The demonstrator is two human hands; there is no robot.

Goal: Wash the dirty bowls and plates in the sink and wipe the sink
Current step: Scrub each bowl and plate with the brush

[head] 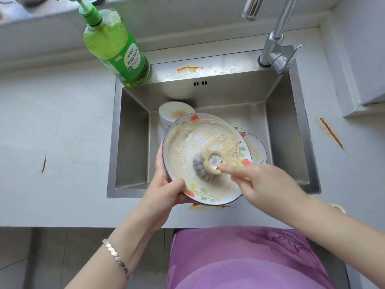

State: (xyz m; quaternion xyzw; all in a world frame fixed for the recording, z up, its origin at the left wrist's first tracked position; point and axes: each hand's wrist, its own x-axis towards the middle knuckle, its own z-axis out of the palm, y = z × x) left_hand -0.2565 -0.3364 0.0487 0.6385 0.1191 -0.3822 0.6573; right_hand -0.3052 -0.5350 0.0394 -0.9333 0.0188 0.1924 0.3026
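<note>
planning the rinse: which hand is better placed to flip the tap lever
Right, likely: the tap lever sits back right, on its side; the right hand holds only the scrubber, while the left hand grips the plate.

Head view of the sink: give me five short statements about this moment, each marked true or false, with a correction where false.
1. The left hand grips the flowered plate by its rim. True.
2. The right hand holds a scrubber against the plate's face. True.
3. Water runs from the faucet. False: no stream shows.
4. The green detergent bottle lies in the basin. False: it stands upright on the back left corner of the sink.
5. A white bowl sits in the sink behind the plate. True.
</note>
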